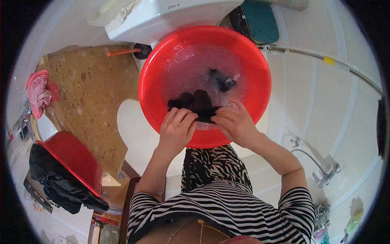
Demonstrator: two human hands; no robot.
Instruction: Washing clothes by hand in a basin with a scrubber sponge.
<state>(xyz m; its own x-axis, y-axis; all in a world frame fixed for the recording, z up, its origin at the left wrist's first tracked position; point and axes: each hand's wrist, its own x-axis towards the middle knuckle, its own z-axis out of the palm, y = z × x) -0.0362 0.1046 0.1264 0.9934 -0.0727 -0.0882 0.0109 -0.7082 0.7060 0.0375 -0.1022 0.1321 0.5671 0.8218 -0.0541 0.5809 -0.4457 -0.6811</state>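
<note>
A large red plastic basin (259, 70) holds soapy, cloudy water just before me. Over its near side, my left hand (179, 122) grips the left end of a black cloth garment (199, 105). The garment's right end is pinched between the thumb and fingers of my right hand (233, 122). Part of the black cloth rests in the water, with foam beneath it. Another dark piece of cloth (225, 84) lies partly under the water, to the right of the middle of the basin.
A white toilet tank (179, 18) stands behind the basin, with a plunger (123, 52) at its left. Dark clothes (58, 180) hang over a second red basin (76, 158) at lower left. A wall tap (327, 177) with a hose is at right.
</note>
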